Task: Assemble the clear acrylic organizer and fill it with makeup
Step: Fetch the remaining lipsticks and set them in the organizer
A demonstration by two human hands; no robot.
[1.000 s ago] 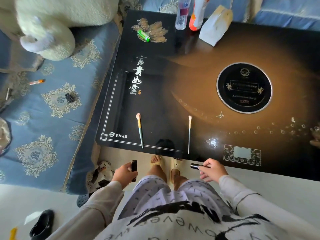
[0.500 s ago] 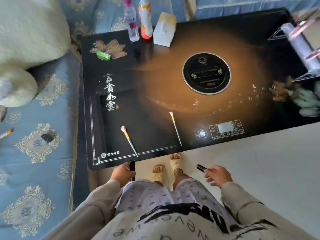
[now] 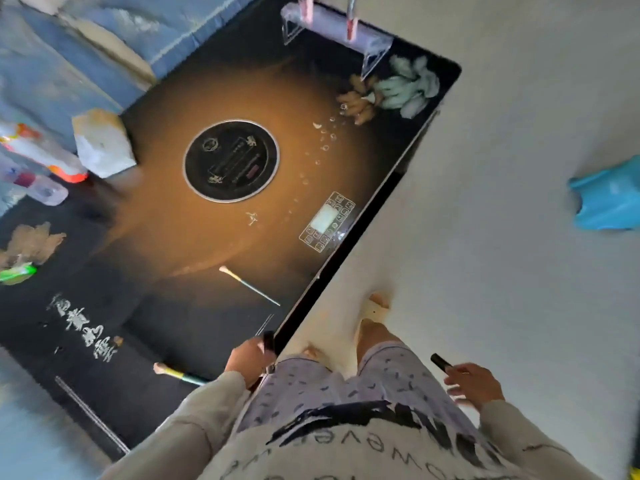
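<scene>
You hold a dark tube in each hand beside the desk, and the organizer stands at the desk's far corner.

At the left, white Chinese characters (image 3: pixel 83 327) are printed on the desk (image 3: pixel 156 220), but they are too blurred to read. One brush (image 3: pixel 180 374) lies just beside your left hand (image 3: pixel 251 358), whose fingers curl round a tube (image 3: pixel 268 341). A second brush (image 3: pixel 247 284) lies further in. The clear organizer (image 3: pixel 332 32) looks assembled, with two pinkish items upright in it. Your right hand (image 3: pixel 476 381) pinches another tube (image 3: pixel 440 362) over the floor. Filling seems to be partway done, with both tubes and both brushes left to place. The print on your shirt (image 3: pixel 346 455) partly reads "wever".
</scene>
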